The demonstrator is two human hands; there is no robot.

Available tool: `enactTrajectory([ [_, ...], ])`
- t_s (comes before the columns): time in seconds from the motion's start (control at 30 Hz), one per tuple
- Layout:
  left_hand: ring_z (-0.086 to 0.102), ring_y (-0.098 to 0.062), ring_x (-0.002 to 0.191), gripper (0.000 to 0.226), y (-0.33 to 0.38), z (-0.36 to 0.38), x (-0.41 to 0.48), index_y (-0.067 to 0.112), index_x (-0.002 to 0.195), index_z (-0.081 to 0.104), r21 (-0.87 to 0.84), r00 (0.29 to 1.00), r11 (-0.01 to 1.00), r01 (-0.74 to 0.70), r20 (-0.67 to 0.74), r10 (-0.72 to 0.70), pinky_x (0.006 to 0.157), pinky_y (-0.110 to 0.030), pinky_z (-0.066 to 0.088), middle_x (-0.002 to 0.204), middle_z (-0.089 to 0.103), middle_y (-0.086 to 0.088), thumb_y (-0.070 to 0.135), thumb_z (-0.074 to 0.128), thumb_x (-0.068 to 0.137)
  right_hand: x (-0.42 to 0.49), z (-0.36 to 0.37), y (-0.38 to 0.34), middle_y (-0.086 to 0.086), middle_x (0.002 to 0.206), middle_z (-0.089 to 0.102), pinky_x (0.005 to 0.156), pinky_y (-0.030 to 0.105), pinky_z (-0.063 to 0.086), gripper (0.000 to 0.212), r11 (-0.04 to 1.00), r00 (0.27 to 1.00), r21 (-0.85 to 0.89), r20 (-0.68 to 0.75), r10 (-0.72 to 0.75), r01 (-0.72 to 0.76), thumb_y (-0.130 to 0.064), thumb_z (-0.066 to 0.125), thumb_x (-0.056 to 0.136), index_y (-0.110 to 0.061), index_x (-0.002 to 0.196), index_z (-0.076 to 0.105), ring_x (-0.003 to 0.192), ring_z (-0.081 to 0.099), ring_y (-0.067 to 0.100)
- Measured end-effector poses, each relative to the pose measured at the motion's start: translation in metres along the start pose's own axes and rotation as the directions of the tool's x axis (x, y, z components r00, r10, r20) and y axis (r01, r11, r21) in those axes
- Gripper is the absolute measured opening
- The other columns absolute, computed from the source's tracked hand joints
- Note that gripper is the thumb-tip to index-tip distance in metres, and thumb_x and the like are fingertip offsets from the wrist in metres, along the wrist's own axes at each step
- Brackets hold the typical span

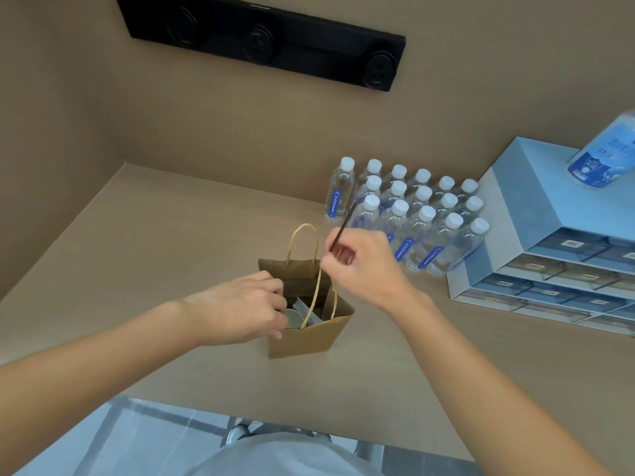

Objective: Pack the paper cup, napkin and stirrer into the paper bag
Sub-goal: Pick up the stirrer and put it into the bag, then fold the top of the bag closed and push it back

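Walls [206,125] of plain tan board close in beyond both hands and along the left-hand side, and a long black outlet strip [268,39] with round sockets is fixed high on the far one. Matching tan, the tabletop [137,255] spreads under both forearms, its near edge giving way to grey floor below. Beyond and outward of the right hand stands a pale blue drawer unit [536,235] with small labelled drawers, and a blue-and-white canister [599,156] rests on its top. Between that unit and the right hand, a block of clear water bottles [412,207] with white caps stands in rows. Upright between the two hands sits the brown paper bag [305,338], its mouth open and its twisted paper handles raised. The left hand [240,307] is curled over the bag's left rim, fingers hooked on the edge and holding the mouth apart. Inside, just beside those fingers, the pale round rim of the paper cup [293,319] shows, with a light folded napkin [307,310] standing against it. The right hand [360,269] hovers above the bag's far right corner, thumb and forefinger pinching the thin dark stirrer [342,231], which slants up and away toward the bottles, wholly outside the bag.
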State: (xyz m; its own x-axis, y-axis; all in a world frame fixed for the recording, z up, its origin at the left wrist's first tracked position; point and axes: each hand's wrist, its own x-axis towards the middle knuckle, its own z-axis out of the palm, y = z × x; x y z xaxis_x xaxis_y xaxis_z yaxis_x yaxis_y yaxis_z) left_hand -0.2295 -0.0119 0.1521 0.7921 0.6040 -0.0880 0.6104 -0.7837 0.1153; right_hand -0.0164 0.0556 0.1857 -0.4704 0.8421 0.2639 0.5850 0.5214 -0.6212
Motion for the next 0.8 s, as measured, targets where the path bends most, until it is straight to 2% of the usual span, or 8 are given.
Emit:
enactTrajectory([
  [0.2, 0.054, -0.022, 0.095, 0.028, 0.001, 0.001, -0.001, 0.024, 0.092, 0.064, 0.040, 1.000, 0.999, 0.001, 0.017, -0.002, 0.085, -0.035, 0.046, 0.089, 0.067, 0.005, 0.040, 0.043, 0.100, -0.005, 0.019, 0.019, -0.015, 0.056, 0.049, 0.056, 0.028, 0.047, 0.010, 0.992, 0.999, -0.119, 0.018, 0.036, -0.033, -0.022, 0.065, 0.073, -0.022, 0.069, 0.056, 0.054, 0.046, 0.001],
  [0.33, 0.055, -0.023, 0.096, 0.026, 0.000, 0.000, -0.001, 0.023, 0.090, 0.065, 0.029, 1.000, 1.000, 0.003, -0.021, -0.003, 0.085, -0.034, 0.046, 0.088, 0.068, 0.005, 0.040, 0.048, 0.098, -0.010, 0.009, 0.017, -0.012, 0.060, 0.057, 0.060, 0.027, 0.051, 0.011, 0.994, 0.999, -0.091, 0.001, 0.052, -0.052, -0.017, 0.065, 0.074, -0.022, 0.068, 0.057, 0.055, 0.055, 0.010],
  [0.47, 0.048, -0.025, 0.111, 0.029, -0.003, -0.006, -0.013, 0.023, 0.096, 0.066, 0.080, 0.984, 0.995, 0.054, -0.172, -0.040, 0.095, -0.036, 0.041, 0.103, 0.064, 0.004, 0.049, 0.055, 0.090, -0.023, -0.012, 0.032, -0.006, 0.066, 0.065, 0.058, 0.015, 0.045, 0.013, 0.955, 0.956, 0.087, -0.059, 0.289, -0.283, -0.008, 0.067, 0.075, -0.020, 0.071, 0.064, 0.057, 0.055, 0.006],
  [0.57, 0.049, -0.019, 0.098, 0.048, -0.004, 0.002, -0.038, 0.019, 0.097, 0.057, -0.228, 0.795, 0.917, 0.327, -0.459, -0.397, 0.085, -0.026, 0.042, 0.102, 0.056, 0.002, 0.063, 0.063, 0.077, -0.049, -0.021, 0.052, 0.003, 0.087, 0.072, 0.059, 0.020, 0.046, 0.019, 0.842, 0.857, 0.193, 0.235, 0.458, -0.503, 0.002, 0.065, 0.080, -0.015, 0.086, 0.069, 0.069, 0.057, 0.014],
  [0.63, 0.052, -0.008, 0.087, 0.053, 0.004, 0.014, -0.045, 0.026, 0.094, 0.052, -0.578, 0.633, 0.700, 0.419, -0.367, -0.682, 0.077, -0.016, 0.043, 0.094, 0.056, 0.009, 0.069, 0.067, 0.067, -0.067, -0.009, 0.057, 0.004, 0.098, 0.071, 0.059, 0.013, 0.047, 0.029, 0.833, 0.812, 0.162, 0.381, 0.442, -0.529, 0.007, 0.064, 0.078, -0.013, 0.099, 0.069, 0.074, 0.058, 0.014],
  [0.67, 0.055, -0.005, 0.088, 0.054, 0.010, 0.020, -0.042, 0.030, 0.096, 0.052, -0.687, 0.624, 0.585, 0.430, -0.242, -0.743, 0.078, -0.017, 0.046, 0.097, 0.059, 0.012, 0.069, 0.070, 0.064, -0.073, 0.003, 0.056, 0.000, 0.100, 0.069, 0.059, 0.010, 0.047, 0.034, 0.837, 0.803, 0.163, 0.425, 0.419, -0.523, 0.007, 0.065, 0.078, -0.013, 0.105, 0.068, 0.076, 0.060, 0.012],
  [0.73, 0.058, -0.004, 0.098, 0.057, 0.019, 0.032, -0.029, 0.033, 0.109, 0.053, -0.754, 0.694, 0.472, 0.456, -0.031, -0.720, 0.086, -0.031, 0.053, 0.110, 0.063, 0.010, 0.061, 0.074, 0.064, -0.078, 0.030, 0.049, -0.004, 0.098, 0.067, 0.066, 0.013, 0.050, 0.039, 0.847, 0.802, 0.176, 0.460, 0.379, -0.502, 0.001, 0.069, 0.076, -0.016, 0.111, 0.068, 0.081, 0.061, 0.010],
  [0.8, 0.059, -0.006, 0.102, 0.052, 0.023, 0.039, -0.014, 0.031, 0.114, 0.056, -0.769, 0.737, 0.464, 0.439, 0.012, -0.676, 0.092, -0.040, 0.052, 0.116, 0.065, 0.010, 0.043, 0.081, 0.071, -0.078, 0.050, 0.045, -0.007, 0.092, 0.067, 0.075, 0.028, 0.053, 0.035, 0.864, 0.824, 0.182, 0.443, 0.354, -0.470, -0.007, 0.072, 0.074, -0.020, 0.107, 0.071, 0.081, 0.060, 0.009],
])
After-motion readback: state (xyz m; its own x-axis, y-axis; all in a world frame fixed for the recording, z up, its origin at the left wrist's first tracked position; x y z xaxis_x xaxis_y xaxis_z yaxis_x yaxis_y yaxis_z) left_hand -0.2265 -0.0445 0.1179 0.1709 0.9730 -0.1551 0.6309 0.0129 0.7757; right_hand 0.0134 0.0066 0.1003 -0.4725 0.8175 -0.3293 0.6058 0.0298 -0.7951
